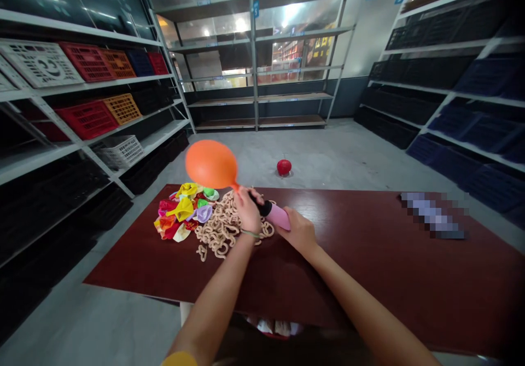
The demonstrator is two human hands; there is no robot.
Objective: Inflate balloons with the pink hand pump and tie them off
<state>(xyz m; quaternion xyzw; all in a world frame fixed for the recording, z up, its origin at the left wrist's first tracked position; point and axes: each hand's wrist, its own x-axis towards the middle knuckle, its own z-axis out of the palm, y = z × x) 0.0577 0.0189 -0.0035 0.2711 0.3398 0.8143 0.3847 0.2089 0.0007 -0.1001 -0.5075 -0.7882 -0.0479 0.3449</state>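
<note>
An inflated orange balloon (211,164) points up and left from my left hand (248,211), whose fingers are closed round its neck at the black nozzle of a pump. My right hand (300,231) grips the pink pump (279,216) at its lower right end. Below and left of my left hand, a tangled heap of beige ring-like or cord-like pieces (219,226) lies on the dark red table (348,267). Beside that heap, at the left, is a pile of uninflated balloons (180,210) in yellow, red, purple, green and white.
A blurred flat object (432,215) lies on the table's right side. A red balloon (284,167) is on the floor beyond the table. Shelves with crates (88,118) stand at the left, more shelves (451,76) at the right, and a metal rack (255,70) behind.
</note>
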